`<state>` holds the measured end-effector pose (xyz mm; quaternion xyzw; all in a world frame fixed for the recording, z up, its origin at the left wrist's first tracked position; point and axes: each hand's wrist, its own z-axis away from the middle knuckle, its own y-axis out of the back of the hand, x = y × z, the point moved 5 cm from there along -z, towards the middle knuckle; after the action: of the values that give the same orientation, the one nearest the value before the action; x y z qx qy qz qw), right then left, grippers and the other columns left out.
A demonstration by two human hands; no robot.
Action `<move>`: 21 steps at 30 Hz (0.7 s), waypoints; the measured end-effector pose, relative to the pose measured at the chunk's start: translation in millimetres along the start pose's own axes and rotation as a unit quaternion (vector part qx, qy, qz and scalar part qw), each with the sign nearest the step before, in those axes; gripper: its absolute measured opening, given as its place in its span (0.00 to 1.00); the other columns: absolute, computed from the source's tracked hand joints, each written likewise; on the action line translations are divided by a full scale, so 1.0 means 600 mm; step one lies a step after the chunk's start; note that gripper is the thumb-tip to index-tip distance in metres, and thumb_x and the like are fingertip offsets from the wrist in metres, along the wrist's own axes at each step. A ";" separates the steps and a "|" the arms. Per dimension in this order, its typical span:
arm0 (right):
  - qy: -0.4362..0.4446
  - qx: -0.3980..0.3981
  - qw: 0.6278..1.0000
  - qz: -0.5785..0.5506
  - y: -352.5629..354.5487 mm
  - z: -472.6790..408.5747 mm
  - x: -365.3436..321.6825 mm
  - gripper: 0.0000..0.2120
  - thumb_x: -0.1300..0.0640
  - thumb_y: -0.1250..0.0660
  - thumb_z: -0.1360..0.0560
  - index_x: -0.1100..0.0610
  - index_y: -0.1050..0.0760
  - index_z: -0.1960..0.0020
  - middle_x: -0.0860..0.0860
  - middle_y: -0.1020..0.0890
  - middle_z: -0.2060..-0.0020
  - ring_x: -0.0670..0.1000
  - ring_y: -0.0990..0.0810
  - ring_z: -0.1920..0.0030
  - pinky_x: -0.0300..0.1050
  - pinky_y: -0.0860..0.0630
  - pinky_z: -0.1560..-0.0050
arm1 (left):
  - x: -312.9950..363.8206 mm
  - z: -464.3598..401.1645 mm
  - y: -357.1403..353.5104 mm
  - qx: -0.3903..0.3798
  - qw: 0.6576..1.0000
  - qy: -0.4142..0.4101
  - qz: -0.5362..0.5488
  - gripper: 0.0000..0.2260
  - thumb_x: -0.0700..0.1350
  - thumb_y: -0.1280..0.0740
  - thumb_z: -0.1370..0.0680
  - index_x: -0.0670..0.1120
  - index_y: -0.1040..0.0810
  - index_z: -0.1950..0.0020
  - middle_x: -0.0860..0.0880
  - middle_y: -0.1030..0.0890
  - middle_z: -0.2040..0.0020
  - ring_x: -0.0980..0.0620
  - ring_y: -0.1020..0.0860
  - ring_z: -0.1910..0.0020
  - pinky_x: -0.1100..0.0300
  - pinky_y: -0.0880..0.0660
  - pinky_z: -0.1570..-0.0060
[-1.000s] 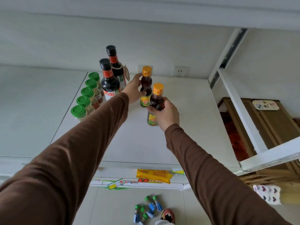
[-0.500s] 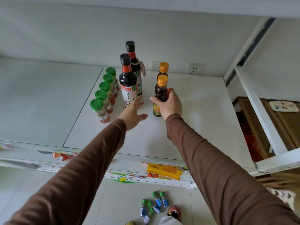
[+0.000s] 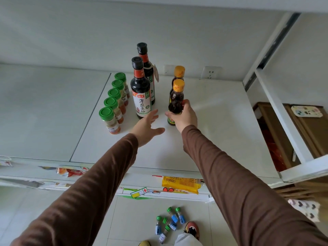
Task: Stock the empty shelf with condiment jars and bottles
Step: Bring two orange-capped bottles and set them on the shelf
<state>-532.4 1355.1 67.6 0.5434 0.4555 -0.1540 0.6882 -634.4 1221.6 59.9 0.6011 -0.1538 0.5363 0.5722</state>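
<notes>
On the white shelf stand several green-capped spice jars in a row at the left, then two tall dark soy sauce bottles one behind the other. Right of them stand two small orange-capped dark bottles: the rear one is free, and my right hand grips the front one around its lower body, with the bottle's base on the shelf. My left hand hovers with fingers spread just in front of the nearer soy sauce bottle, holding nothing.
Several small blue-labelled, green-capped bottles lie on the tiled floor below, beside a shoe. A yellow packet sits on the lower shelf edge. A white frame post and wooden crates stand at the right. Two wall sockets are behind the bottles.
My left hand has let go of the rear orange-capped bottle and drawn back, fingers spread. My right hand has moved the front bottle in line before the rear one and set it on the shelf.
</notes>
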 end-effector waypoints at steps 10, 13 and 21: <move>-0.030 -0.030 0.999 -0.015 0.000 0.017 0.005 0.33 0.47 0.21 0.34 0.56 0.32 0.36 0.52 0.22 0.39 0.56 0.22 0.41 0.44 0.28 0.46 | -0.001 0.023 0.010 0.000 1.000 -0.006 -0.013 0.38 0.46 0.27 0.25 0.47 0.44 0.20 0.44 0.33 0.24 0.47 0.33 0.26 0.50 0.35 0.27; -0.019 -0.020 0.999 0.023 0.018 0.050 0.011 0.36 0.47 0.21 0.33 0.56 0.34 0.32 0.55 0.25 0.36 0.58 0.26 0.37 0.49 0.28 0.38 | 0.001 0.037 0.011 0.006 0.999 -0.015 -0.042 0.37 0.47 0.27 0.24 0.47 0.42 0.21 0.45 0.32 0.25 0.47 0.32 0.27 0.49 0.34 0.28; 0.067 -0.111 0.978 0.162 0.071 0.171 0.007 0.28 0.45 0.30 0.25 0.53 0.34 0.30 0.53 0.29 0.32 0.56 0.34 0.32 0.49 0.33 0.35 | 0.024 0.116 -0.009 0.038 0.972 -0.041 -0.227 0.33 0.51 0.30 0.23 0.48 0.39 0.22 0.45 0.33 0.25 0.46 0.32 0.28 0.54 0.36 0.30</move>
<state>-453.0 1280.5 89.7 0.5392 0.4204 0.0477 0.7281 -592.0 1170.4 84.9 0.6630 -0.0159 0.3725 0.6492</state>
